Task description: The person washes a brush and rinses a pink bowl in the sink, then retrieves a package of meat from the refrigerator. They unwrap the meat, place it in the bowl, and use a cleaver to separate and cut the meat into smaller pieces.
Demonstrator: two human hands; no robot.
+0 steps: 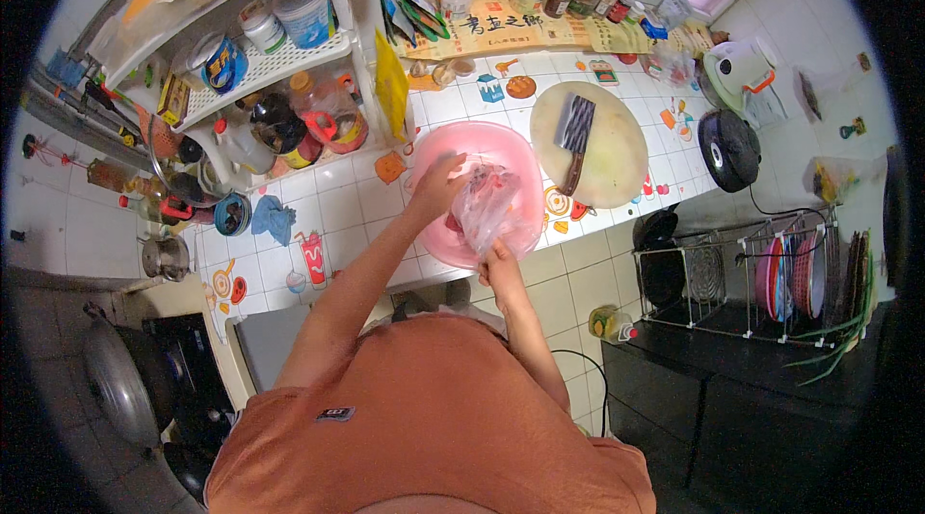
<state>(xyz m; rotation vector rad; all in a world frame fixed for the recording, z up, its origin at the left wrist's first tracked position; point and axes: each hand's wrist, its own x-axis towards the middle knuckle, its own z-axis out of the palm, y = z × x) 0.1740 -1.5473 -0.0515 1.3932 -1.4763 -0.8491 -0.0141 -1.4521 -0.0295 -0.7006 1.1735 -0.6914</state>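
A pink plastic basin (473,132) stands on the tiled counter in front of me. Over it my right hand (500,267) grips the gathered near end of a clear plastic bag (491,214). Something reddish, perhaps meat, shows in or under the bag; the film blurs it. My left hand (439,185) reaches over the basin's left part, fingers apart, beside the bag's far end; whether it touches the bag I cannot tell. To the right of the basin a cleaver (576,138) with a dark wooden handle lies on a round cutting board (621,145).
A white shelf rack (271,69) with bottles and tubs stands at the left. A blue cloth (273,219) lies on the counter's left part. Jars line the windowsill. An electric kettle (741,69) and a black appliance (730,150) stand at the right, above a wire dish rack (748,330).
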